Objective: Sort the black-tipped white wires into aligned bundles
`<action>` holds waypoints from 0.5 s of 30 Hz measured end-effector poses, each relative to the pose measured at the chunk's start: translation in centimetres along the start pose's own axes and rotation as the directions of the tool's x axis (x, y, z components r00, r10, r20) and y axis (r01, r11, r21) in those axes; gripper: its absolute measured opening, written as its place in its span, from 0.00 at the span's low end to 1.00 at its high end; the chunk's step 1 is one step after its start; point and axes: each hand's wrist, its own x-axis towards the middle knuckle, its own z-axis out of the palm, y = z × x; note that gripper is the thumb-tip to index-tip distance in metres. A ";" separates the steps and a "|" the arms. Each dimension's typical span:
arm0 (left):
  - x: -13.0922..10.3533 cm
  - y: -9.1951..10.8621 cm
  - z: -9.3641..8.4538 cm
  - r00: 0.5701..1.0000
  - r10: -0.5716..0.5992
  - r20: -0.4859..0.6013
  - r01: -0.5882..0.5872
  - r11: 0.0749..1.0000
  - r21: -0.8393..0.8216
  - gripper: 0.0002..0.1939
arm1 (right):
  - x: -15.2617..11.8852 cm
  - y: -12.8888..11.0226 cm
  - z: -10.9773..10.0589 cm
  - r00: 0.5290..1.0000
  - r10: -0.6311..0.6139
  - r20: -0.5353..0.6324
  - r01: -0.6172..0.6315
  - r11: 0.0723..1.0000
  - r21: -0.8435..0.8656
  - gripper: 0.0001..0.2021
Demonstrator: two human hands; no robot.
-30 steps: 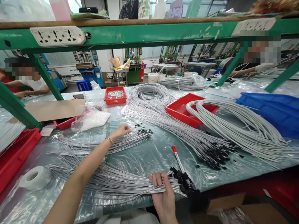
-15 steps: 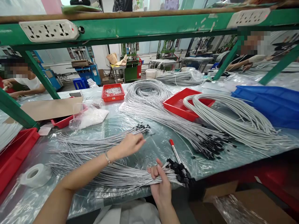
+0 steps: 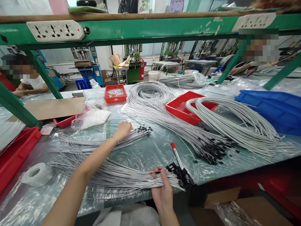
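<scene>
My right hand (image 3: 162,185) is wrapped round a thick bundle of grey cables (image 3: 127,177) near the table's front edge, just left of their black connectors (image 3: 181,176). Farther back, my left hand (image 3: 124,128) is over a smaller cable bundle (image 3: 87,142), its fingers curled and mostly hidden by the back of the hand. The black tips (image 3: 147,129) of that bundle lie just right of it. A marker with a red cap (image 3: 176,155) rests on the plastic sheet between the near bundle and a large spread of cables with black connectors (image 3: 213,149).
Red trays (image 3: 115,99), coiled cables (image 3: 235,125) and a blue bin (image 3: 270,110) stand farther back. At the left are a tape roll (image 3: 37,174) and a plastic bag (image 3: 94,117). A green frame (image 3: 141,29) spans above. Two people sit beyond the table.
My left hand has moved left and back, from right beside the smaller bundle's black tips to over its cables. My right hand keeps hold of the near bundle. The view has shifted slightly.
</scene>
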 end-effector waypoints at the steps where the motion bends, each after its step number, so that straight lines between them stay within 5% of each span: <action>1: 1.0 -1.3 0.5 1.000 -0.019 0.014 0.019 1.000 0.006 0.10 | 0.0 0.0 0.0 1.000 0.004 -0.007 -0.003 1.000 0.016 0.14; 6: 2.9 -5.0 2.1 0.997 -0.008 0.077 0.012 0.999 -0.052 0.10 | 0.2 0.1 -0.2 1.000 0.003 0.009 -0.003 1.000 0.004 0.14; 10: 3.1 -5.8 2.5 1.000 -0.009 0.001 0.009 0.993 -0.117 0.17 | 0.2 0.1 0.0 0.994 -0.043 0.098 0.044 0.999 -0.006 0.11; 15: 2.8 -6.3 3.2 0.998 0.047 0.036 -0.040 0.985 -0.169 0.14 | 0.3 0.2 0.2 0.995 -0.055 0.081 0.057 0.998 -0.024 0.11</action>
